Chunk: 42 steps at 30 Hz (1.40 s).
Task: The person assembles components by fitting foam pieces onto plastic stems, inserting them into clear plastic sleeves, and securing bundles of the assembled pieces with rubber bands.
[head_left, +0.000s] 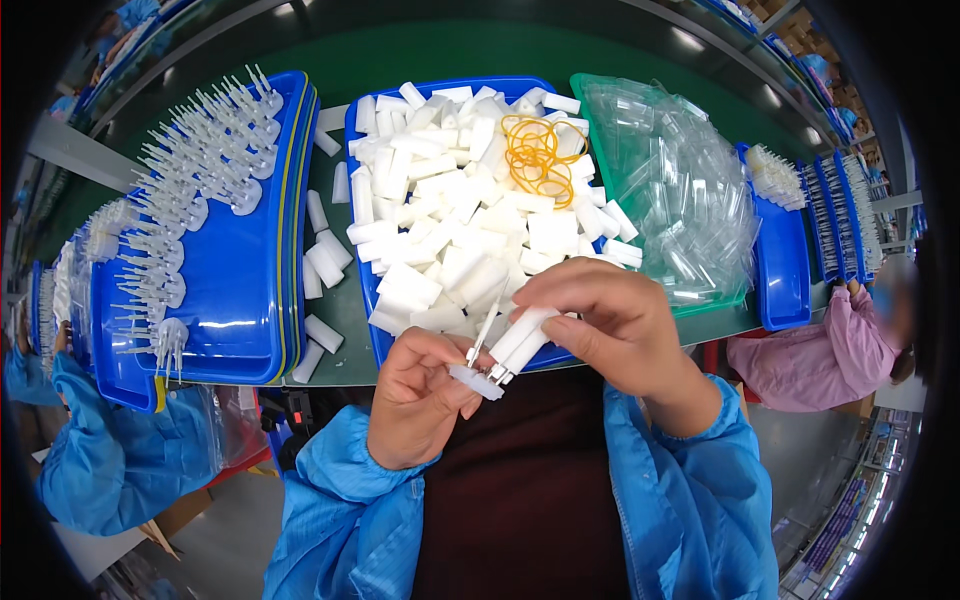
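Observation:
Close in front of me, my left hand (420,395) pinches a small translucent white plastic base with thin upright stems (480,380). My right hand (610,330) grips white foam sleeves (522,340) at the base's right side, their lower ends at the short metal-looking stems. One slim stem on the left stands bare. Whether the sleeves are pushed right down is hidden by the fingers. Just beyond both hands, a blue tray (356,140) is heaped with white foam pieces (450,200). Several yellow rubber bands (540,155) lie on that heap.
To the left, stacked blue trays (235,320) carry rows of white stemmed parts (200,170). Loose foam pieces lie on the green table between trays. At right, a green tray (590,100) holds clear plastic sleeves (680,200). Co-workers in blue (130,450) and pink (820,350) sit at either side.

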Each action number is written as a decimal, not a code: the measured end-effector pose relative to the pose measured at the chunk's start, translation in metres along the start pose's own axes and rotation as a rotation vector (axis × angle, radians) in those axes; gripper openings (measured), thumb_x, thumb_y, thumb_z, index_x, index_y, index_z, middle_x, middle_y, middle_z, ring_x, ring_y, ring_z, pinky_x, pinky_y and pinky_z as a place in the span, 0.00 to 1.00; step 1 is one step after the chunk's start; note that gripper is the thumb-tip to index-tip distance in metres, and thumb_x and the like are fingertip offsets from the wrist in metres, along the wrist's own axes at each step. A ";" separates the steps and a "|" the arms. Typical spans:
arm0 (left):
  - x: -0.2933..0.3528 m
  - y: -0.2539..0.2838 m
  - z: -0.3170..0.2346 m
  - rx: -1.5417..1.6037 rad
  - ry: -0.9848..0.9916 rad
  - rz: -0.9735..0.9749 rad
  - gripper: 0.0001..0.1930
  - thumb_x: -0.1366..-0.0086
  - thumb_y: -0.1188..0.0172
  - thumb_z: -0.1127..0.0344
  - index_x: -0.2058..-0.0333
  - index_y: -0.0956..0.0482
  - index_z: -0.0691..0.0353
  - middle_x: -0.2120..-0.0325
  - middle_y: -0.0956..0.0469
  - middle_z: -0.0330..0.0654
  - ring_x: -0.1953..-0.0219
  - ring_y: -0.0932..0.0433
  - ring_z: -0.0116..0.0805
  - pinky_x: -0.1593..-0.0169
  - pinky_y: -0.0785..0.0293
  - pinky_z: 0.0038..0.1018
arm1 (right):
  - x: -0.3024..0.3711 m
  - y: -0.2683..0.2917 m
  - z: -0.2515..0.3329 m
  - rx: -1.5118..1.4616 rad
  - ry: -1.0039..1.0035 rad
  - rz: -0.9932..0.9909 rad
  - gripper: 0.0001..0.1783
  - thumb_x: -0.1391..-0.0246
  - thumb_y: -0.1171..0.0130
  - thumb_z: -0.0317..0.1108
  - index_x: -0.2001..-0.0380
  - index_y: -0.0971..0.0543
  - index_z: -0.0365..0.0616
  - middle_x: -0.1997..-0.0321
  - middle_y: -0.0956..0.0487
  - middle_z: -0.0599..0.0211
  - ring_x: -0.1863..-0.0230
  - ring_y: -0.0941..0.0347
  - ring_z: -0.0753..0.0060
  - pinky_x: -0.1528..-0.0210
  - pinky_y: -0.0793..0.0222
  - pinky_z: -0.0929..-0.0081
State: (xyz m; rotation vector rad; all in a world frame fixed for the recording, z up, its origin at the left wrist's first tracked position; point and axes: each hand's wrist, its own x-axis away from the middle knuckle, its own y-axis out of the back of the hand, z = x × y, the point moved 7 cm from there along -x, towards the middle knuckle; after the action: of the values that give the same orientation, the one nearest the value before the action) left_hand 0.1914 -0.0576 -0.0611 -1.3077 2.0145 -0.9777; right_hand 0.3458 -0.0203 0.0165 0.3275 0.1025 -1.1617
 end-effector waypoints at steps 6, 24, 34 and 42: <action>0.001 0.005 -0.001 -0.060 -0.026 -0.013 0.13 0.41 0.46 0.83 0.60 0.33 0.60 0.58 0.27 0.50 0.64 0.27 0.29 0.70 0.33 0.20 | 0.004 -0.001 -0.019 -0.275 -0.320 -0.100 0.10 0.49 0.42 0.21 0.61 0.23 0.34 0.59 0.21 0.61 0.57 0.24 0.73 0.53 0.29 0.79; 0.006 0.016 -0.017 -0.079 -0.181 -0.004 0.11 0.42 0.43 0.79 0.62 0.32 0.62 0.60 0.30 0.47 0.60 0.26 0.31 0.55 0.28 0.27 | -0.013 -0.035 -0.010 -0.259 -0.292 -0.065 0.11 0.54 0.38 0.19 0.65 0.22 0.36 0.58 0.24 0.60 0.60 0.25 0.72 0.57 0.28 0.78; 0.012 0.011 -0.034 -0.261 -0.328 0.077 0.08 0.42 0.40 0.76 0.65 0.28 0.57 0.44 0.48 0.51 0.52 0.27 0.46 0.50 0.28 0.33 | -0.102 -0.011 0.003 0.687 0.145 0.069 0.11 0.53 0.39 0.31 0.65 0.21 0.40 0.66 0.21 0.59 0.66 0.23 0.66 0.62 0.29 0.73; 0.016 0.013 -0.046 -0.472 -0.473 0.085 0.08 0.43 0.41 0.80 0.66 0.23 0.61 0.46 0.46 0.50 0.52 0.28 0.42 0.50 0.29 0.32 | -0.171 -0.021 -0.050 1.146 -0.051 0.204 0.18 0.59 0.36 0.32 0.60 0.23 0.45 0.65 0.21 0.66 0.59 0.27 0.62 0.54 0.33 0.67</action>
State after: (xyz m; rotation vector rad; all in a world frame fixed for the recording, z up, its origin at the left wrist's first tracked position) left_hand 0.1437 -0.0561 -0.0452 -1.4999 1.9526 -0.1191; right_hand 0.2628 0.1380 0.0074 1.2801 -0.6562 -0.9213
